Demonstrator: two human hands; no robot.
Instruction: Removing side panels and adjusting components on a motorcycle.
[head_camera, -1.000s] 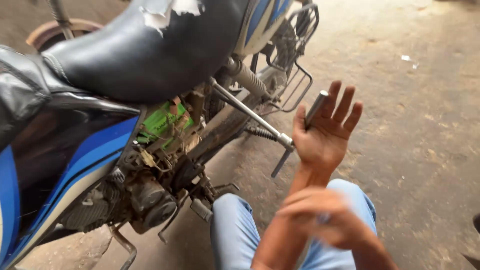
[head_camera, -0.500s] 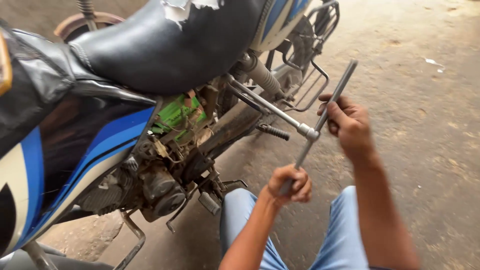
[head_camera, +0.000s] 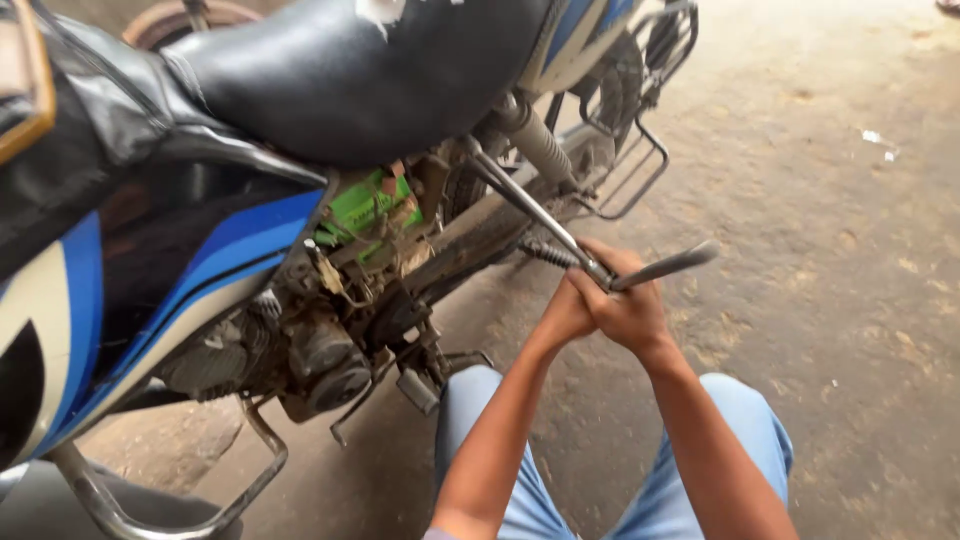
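A blue and black motorcycle (head_camera: 200, 260) with a black seat (head_camera: 350, 70) stands on the left. A long metal T-handle wrench (head_camera: 530, 210) runs from the frame under the seat down to my hands. Its cross handle (head_camera: 668, 265) sticks out to the right. My left hand (head_camera: 562, 315) and my right hand (head_camera: 632, 308) are pressed together and closed around the wrench where shaft and handle meet. A green part (head_camera: 365, 205) and the dirty engine (head_camera: 320, 360) show beside the wrench shaft.
My knees in blue jeans (head_camera: 740, 440) are below the hands. A footpeg (head_camera: 420, 390) and a chrome guard bar (head_camera: 180, 500) jut out low on the bike. The rear wheel and a metal rack (head_camera: 630, 150) lie behind. The ground is dusty concrete (head_camera: 850, 250).
My hands were apart on the two ends of the cross handle. They have come together at the wrench's middle, and the handle has swung round to the right.
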